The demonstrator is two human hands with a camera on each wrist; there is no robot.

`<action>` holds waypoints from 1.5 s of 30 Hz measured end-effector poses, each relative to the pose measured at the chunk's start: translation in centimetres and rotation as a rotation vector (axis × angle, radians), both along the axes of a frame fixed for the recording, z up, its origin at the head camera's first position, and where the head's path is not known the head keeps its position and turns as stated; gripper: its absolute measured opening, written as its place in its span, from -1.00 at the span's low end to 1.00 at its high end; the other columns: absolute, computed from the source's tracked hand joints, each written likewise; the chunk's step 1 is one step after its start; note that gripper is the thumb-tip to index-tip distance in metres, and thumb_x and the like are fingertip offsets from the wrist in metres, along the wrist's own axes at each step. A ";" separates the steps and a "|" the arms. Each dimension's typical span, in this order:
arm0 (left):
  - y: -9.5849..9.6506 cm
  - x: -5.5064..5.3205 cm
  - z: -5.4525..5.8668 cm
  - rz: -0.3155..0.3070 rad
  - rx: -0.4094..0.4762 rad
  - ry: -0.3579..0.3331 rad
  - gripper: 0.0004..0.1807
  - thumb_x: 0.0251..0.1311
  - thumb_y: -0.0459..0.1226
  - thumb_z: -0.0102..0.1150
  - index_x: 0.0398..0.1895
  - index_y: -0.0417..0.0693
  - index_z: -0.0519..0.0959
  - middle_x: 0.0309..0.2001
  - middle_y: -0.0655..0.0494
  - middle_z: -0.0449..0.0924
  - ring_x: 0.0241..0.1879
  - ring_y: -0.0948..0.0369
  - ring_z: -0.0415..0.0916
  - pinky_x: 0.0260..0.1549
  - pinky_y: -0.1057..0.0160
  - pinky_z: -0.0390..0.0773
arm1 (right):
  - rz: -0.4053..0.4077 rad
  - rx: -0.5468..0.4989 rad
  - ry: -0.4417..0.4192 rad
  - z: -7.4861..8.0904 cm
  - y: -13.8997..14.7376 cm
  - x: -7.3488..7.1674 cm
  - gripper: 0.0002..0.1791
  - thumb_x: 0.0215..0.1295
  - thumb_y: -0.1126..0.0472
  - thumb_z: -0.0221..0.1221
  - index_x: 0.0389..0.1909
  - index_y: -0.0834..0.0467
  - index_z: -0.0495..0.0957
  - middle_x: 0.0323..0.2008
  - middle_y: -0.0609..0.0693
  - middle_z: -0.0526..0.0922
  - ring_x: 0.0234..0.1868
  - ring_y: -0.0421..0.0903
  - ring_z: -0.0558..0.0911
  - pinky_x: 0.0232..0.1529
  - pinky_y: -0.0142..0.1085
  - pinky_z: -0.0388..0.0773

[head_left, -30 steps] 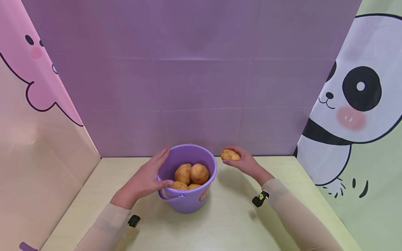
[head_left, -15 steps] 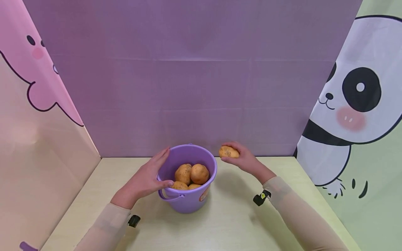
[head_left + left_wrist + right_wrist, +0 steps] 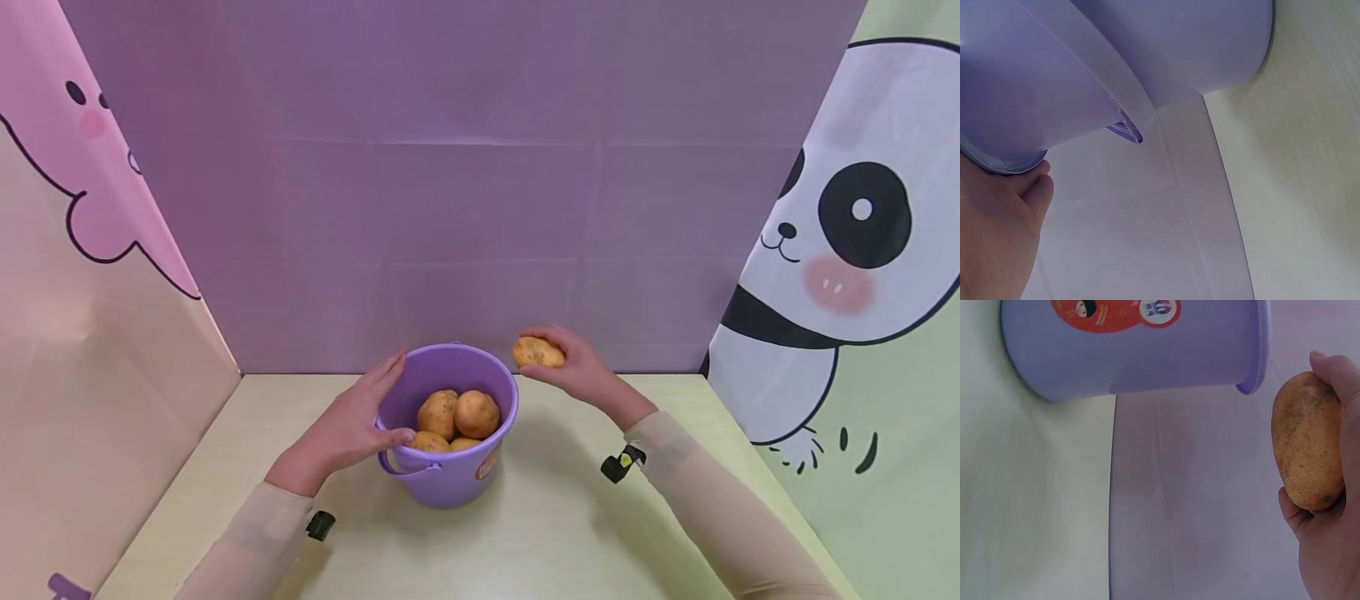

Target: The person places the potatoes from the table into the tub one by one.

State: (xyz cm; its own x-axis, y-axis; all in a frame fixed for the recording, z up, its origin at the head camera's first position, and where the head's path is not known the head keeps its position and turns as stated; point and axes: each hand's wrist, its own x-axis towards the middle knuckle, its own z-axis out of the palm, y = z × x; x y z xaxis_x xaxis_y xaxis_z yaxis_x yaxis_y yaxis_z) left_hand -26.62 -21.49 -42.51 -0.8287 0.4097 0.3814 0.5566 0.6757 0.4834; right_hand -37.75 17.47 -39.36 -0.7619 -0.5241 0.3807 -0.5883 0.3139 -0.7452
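A purple bucket (image 3: 450, 483) stands on the table with several potatoes (image 3: 477, 414) inside. My left hand (image 3: 341, 433) grips its rim from the left, thumb over the near edge and fingers along the far left side. In the left wrist view the fingers (image 3: 1036, 190) bend at the bucket's rim. Raised to the right of the bucket, my right hand (image 3: 581, 371) holds one more potato (image 3: 537, 352) between thumb and fingers. The right wrist view has this potato (image 3: 1307, 440) beside the bucket's rim, apart from it.
The pale wooden table (image 3: 555, 517) ends at a purple backdrop (image 3: 480, 208) close behind the bucket. A panda print (image 3: 862, 208) covers the right wall and a pink cartoon print (image 3: 82, 167) the left. The bucket's handle (image 3: 408, 473) hangs at its front left.
My right hand has lifted the potato higher and moved it slightly left, toward the bucket's rim. The left hand and the bucket have stayed in place.
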 end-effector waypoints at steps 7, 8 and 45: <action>-0.2 -0.1 0.0 0.003 -0.003 -0.004 0.43 0.18 0.54 0.29 0.77 -0.32 0.07 0.79 -0.19 -0.03 0.70 -0.31 0.03 0.53 -0.45 0.23 | 0.040 0.009 0.023 1.0 -1.3 0.3 -0.40 0.34 0.20 0.58 0.38 0.03 0.68 0.21 0.01 0.68 0.06 0.01 0.66 0.03 -0.21 0.70; -0.2 -0.1 0.0 0.002 -0.003 -0.004 0.42 0.18 0.52 0.32 0.77 -0.33 0.07 0.79 -0.20 -0.03 0.70 -0.32 0.03 0.53 -0.45 0.23 | 0.049 0.012 0.024 1.2 -1.5 0.4 -0.40 0.33 0.20 0.58 0.38 0.03 0.68 0.22 0.01 0.68 0.08 0.01 0.66 0.04 -0.21 0.70; 0.1 0.1 0.2 0.021 0.002 -0.047 0.31 0.17 0.19 0.51 0.78 -0.29 0.06 0.78 -0.21 -0.01 0.71 -0.29 0.02 0.54 -0.44 0.23 | 0.279 0.131 0.183 2.8 -9.2 1.6 -0.40 0.26 0.16 0.62 0.29 0.16 0.68 0.14 -0.01 0.73 0.11 -0.10 0.66 0.19 -0.20 0.66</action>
State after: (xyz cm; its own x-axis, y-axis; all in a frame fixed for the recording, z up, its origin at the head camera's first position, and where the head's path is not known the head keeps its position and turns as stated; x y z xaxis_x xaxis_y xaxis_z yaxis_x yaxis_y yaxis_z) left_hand -26.53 -21.35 -42.30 -0.8539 0.3914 0.3431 0.5193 0.6857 0.5101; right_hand -36.18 8.28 -36.57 -0.5076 -0.7560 0.4133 -0.7850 0.2081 -0.5835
